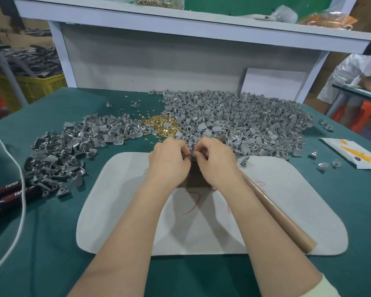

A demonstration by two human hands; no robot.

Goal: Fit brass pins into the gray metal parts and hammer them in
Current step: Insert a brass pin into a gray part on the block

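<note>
My left hand and my right hand meet fingertip to fingertip over a dark metal block on the white mat. Between the fingertips sits a small gray metal part, mostly hidden; both hands pinch it. Whether a brass pin is in it I cannot tell. A heap of brass pins lies just beyond the hands. Gray parts are piled to the right and to the left. The hammer's wooden handle lies slanted on the mat under my right forearm.
Black-handled pliers and a white cord lie at the left edge of the green table. A white and orange packet sits at the right. A white shelf unit stands behind the piles. Another person's sleeve shows at the far right.
</note>
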